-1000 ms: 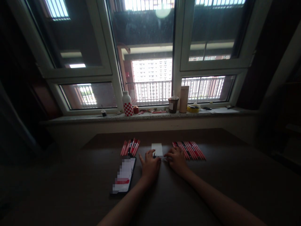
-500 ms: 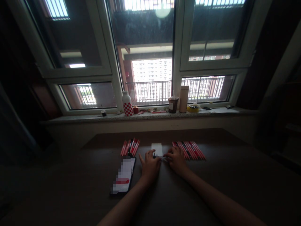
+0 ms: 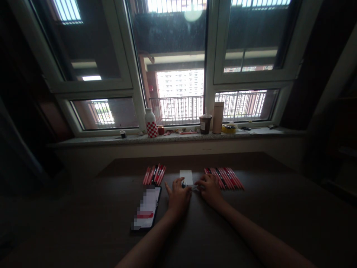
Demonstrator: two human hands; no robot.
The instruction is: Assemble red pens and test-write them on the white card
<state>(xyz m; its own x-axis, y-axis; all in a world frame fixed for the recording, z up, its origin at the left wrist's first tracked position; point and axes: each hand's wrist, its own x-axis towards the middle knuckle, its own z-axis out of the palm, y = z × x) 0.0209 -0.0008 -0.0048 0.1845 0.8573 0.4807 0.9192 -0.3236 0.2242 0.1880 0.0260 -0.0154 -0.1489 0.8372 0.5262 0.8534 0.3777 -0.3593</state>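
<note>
Near the middle of the dark table, my left hand (image 3: 180, 194) has its thumb and forefinger pinched on something small, too dim to name; a dark bit shows by its fingers. My right hand (image 3: 209, 189) faces it from the right, its fingertips closed on a thin pale piece (image 3: 194, 188) in the narrow gap between the hands. Just beyond my left fingers lies a white paper pad (image 3: 186, 176), partly covered by them. A row of red and black pencils (image 3: 224, 178) lies beside my right hand, and a smaller row of similar pencils (image 3: 154, 175) lies to the left.
A phone (image 3: 147, 207) with its screen lit lies left of my left forearm. Along the windowsill (image 3: 178, 138) stand a checkered bottle (image 3: 151, 123), a dark cup (image 3: 205, 124), a tan flask (image 3: 218, 117) and a yellow tape roll (image 3: 228, 129).
My hands have barely shifted; the right fingertips sit very slightly differently around the thin pale piece. Everything else stays where it was.
</note>
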